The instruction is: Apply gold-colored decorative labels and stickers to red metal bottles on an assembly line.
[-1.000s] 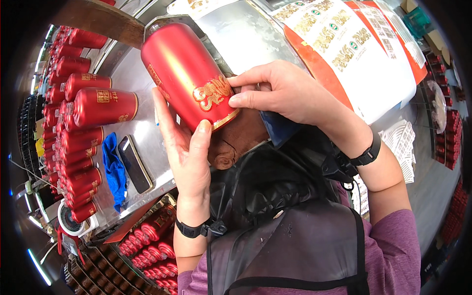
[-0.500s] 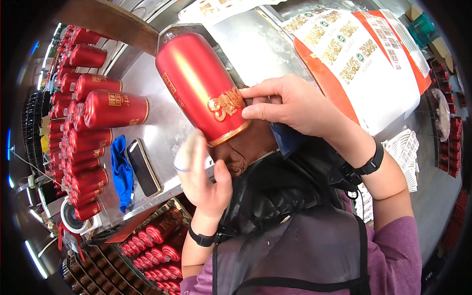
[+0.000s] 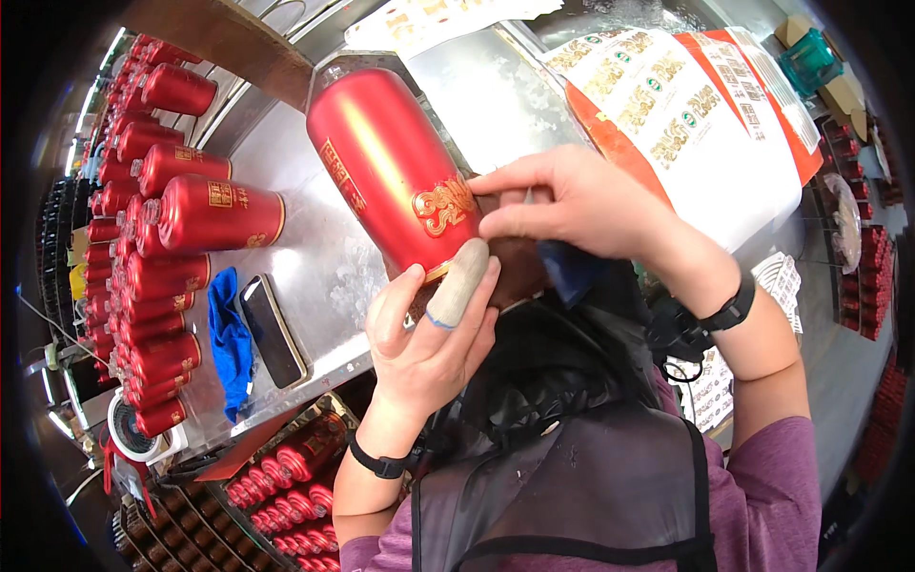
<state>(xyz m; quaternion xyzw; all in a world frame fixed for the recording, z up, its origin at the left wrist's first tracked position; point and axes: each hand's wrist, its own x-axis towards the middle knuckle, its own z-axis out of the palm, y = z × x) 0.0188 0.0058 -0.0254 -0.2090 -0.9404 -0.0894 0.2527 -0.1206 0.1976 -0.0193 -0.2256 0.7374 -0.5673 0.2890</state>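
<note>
A large glossy red bottle (image 3: 381, 162) lies tilted in front of me, its base toward me and its clear neck pointing away. It carries gold lettering and a raised gold emblem (image 3: 444, 208) near its base. My left hand (image 3: 429, 329) is closed around the base end, thumb and fingers at its rim. One of its fingers wears a pale finger cot (image 3: 459, 284). At the right side of the bottle, my right hand (image 3: 581, 210) has its thumb and index fingertips closed against the emblem's edge, its other fingers curled. A brown pad (image 3: 519, 276) shows beneath the bottle.
Rows of red bottles (image 3: 221, 212) stand at the left. Near them lie a blue cloth (image 3: 229, 343) and a phone (image 3: 274, 329). Sticker sheets (image 3: 658, 91) rest at the right on an orange sheet (image 3: 596, 119). A wooden beam (image 3: 224, 43) crosses the far left. More bottles fill a crate (image 3: 295, 458) below.
My left hand has moved right and up from beside the bottle onto its base. The bottle has turned slightly, its emblem shifting right. My right hand stays at the bottle's side.
</note>
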